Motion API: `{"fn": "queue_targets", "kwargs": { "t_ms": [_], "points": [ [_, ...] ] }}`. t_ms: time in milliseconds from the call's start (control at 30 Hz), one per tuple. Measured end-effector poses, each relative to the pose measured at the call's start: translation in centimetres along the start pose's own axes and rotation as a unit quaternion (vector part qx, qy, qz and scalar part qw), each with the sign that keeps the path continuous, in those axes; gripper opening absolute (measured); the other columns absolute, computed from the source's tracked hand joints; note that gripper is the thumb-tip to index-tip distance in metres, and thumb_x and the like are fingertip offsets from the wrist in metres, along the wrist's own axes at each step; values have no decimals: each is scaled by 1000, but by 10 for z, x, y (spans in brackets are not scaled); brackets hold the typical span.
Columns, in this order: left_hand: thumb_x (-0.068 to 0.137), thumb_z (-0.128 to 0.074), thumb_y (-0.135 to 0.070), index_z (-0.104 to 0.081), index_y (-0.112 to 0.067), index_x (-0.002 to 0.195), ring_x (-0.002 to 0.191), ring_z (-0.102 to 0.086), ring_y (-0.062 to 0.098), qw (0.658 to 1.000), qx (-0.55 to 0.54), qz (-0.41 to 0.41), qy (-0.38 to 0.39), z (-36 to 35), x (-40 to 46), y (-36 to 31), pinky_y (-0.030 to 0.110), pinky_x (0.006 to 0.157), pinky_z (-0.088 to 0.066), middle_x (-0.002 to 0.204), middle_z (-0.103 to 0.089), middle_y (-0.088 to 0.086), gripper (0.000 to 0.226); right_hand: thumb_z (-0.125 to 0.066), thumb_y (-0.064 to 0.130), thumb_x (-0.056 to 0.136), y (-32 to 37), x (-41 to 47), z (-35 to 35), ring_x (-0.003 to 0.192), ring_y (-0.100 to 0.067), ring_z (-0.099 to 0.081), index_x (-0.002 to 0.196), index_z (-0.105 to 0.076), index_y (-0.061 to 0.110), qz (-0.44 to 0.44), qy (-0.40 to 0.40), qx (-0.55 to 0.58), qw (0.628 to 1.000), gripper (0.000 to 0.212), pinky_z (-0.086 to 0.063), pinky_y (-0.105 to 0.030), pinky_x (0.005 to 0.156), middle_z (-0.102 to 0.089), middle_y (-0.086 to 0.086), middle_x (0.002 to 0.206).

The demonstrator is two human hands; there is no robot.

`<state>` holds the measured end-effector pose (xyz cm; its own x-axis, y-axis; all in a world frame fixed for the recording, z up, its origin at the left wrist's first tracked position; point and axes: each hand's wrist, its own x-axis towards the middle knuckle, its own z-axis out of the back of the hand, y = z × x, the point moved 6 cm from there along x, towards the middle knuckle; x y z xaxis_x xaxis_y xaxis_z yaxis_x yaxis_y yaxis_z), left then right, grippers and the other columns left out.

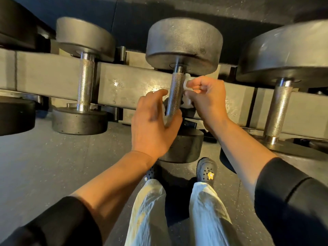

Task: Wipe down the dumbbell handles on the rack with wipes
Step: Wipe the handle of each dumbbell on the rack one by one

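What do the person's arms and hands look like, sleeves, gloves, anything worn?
Both hands are bare: no gloves, rings or watch show on the left hand or the right hand. Each arm wears a black long sleeve pushed up toward the elbow, the left sleeve and the right sleeve, leaving the forearms uncovered.
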<state>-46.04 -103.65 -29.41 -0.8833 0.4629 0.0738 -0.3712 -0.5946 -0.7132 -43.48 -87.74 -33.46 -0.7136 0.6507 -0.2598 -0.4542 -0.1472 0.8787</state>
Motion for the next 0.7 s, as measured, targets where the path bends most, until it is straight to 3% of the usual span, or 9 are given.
{"fn": "queue_targets", "kwargs": {
  "t_ms": [167, 300, 367, 433, 533, 600, 700],
  "points": [
    [81, -51, -41, -56, -12, 114, 92, -52, 14, 999, 18, 14, 24, 0, 1, 2, 25, 69, -41, 101, -58, 1, 44, -66, -15, 72, -9, -25, -7, 72, -10, -61, 68, -65, 19, -9, 84, -2, 996, 35, -51, -25, 76, -63, 6, 73],
    [81, -50, -41, -56, -11, 114, 92, -53, 18, 999, 41, 6, 34, -1, 2, 1, 27, 68, -40, 101, -59, 5, 45, -67, -14, 72, -17, -43, -10, 65, -3, -62, 68, -69, 13, -26, 161, -43, 986, 28, -50, -17, 71, -66, 2, 70],
    [80, -50, -41, -56, -12, 113, 92, -52, 15, 998, 41, 11, 36, -1, 2, 1, 22, 68, -36, 101, -58, 3, 44, -68, -9, 76, -11, -41, -4, 64, 0, -61, 74, -71, 12, -22, 139, -56, 988, 21, -48, -13, 67, -66, -1, 73],
    [80, -51, -40, -56, -15, 112, 91, -48, 9, 998, 37, 17, 38, -1, 3, 2, 14, 66, -31, 100, -57, 0, 41, -67, -1, 81, 4, -30, 5, 69, 7, -58, 86, -72, 12, 20, 58, -79, 995, 15, -43, -4, 65, -66, 2, 82],
    [80, -52, -38, -56, -15, 112, 91, -45, 5, 998, 43, 23, 34, -2, 2, 3, 8, 66, -28, 100, -57, -1, 40, -68, 14, 84, 28, -12, 7, 84, 1, -59, 94, -73, 13, 112, -35, -86, 989, 12, -44, -6, 74, -68, 4, 95],
    [80, -52, -38, -56, -14, 111, 90, -46, 6, 999, 42, 22, 27, -2, 2, 3, 14, 63, -29, 99, -57, -1, 39, -69, 15, 83, 32, -4, 2, 86, 0, -59, 92, -74, 13, 140, -47, -96, 984, 10, -43, -6, 77, -68, 5, 94],
    [81, -53, -37, -56, -13, 109, 89, -45, 4, 1000, 21, 18, 15, 0, 1, 3, 10, 66, -34, 97, -57, -1, 37, -70, 9, 80, 27, -2, -2, 81, 9, -55, 88, -72, 10, 134, -45, -94, 985, 8, -38, -2, 74, -64, 8, 90]
  ]
}}
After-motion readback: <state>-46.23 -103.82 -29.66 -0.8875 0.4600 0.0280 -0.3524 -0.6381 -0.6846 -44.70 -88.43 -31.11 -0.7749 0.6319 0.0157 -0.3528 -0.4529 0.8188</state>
